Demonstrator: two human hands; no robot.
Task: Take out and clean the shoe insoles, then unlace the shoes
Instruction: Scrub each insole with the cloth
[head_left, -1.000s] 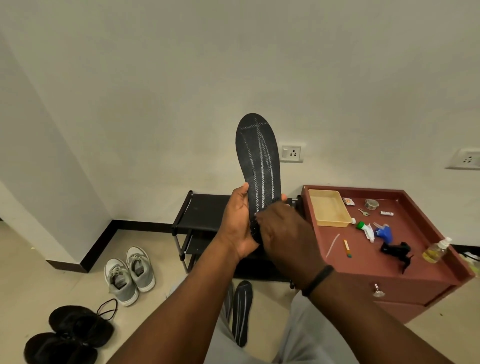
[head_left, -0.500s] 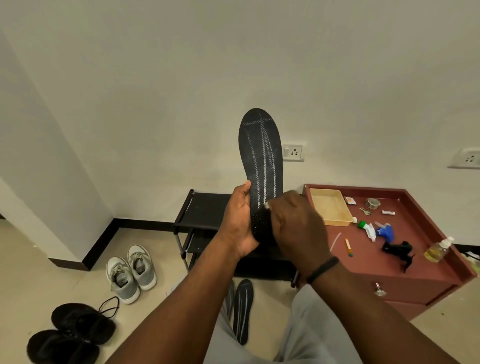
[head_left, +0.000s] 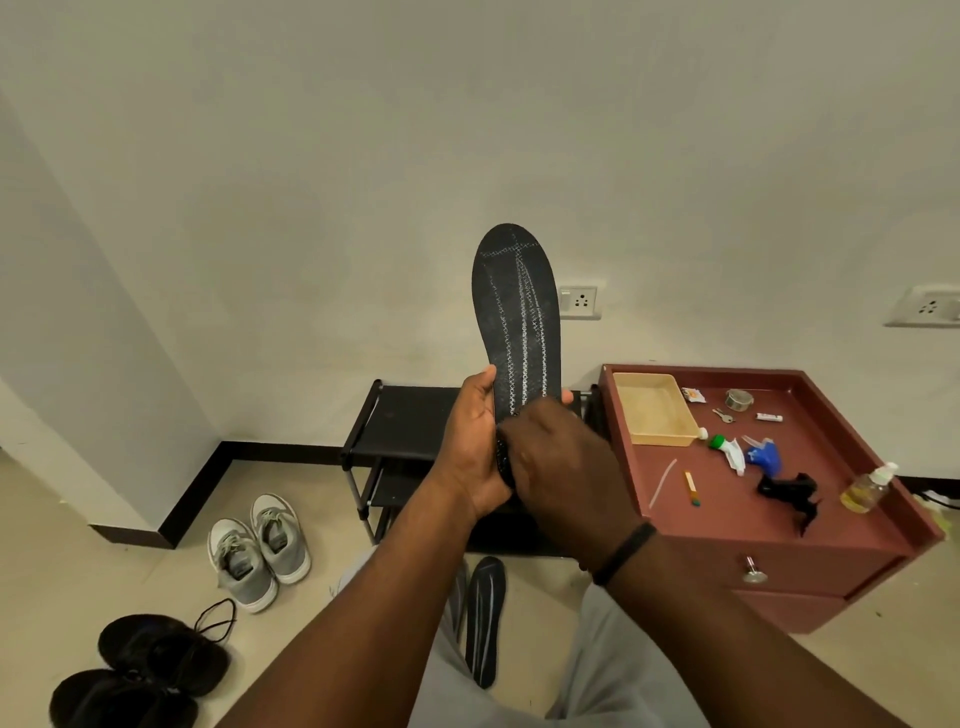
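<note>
A black insole (head_left: 519, 322) with pale stitch lines stands upright in front of the wall. My left hand (head_left: 475, 447) grips its lower end from the left. My right hand (head_left: 561, 467) is curled over the heel end and holds a small black brush-like thing (head_left: 502, 460), mostly hidden between the hands. A second black insole (head_left: 485, 618) lies on the floor between my knees, with a grey one beside it, partly hidden by my arm. Grey laced shoes (head_left: 257, 545) and black shoes (head_left: 140, 670) with a loose lace (head_left: 215, 618) sit at the lower left.
A black shoe rack (head_left: 410, 421) stands behind my hands. To the right, a red cabinet (head_left: 779, 525) carries a yellow tray (head_left: 652, 410), a clear bottle (head_left: 867, 488), a blue sprayer (head_left: 761, 457) and small items. White walls close the back and left.
My right hand slid up the heel end of the insole and came back down and left. The insole shifted only slightly in my left hand.
</note>
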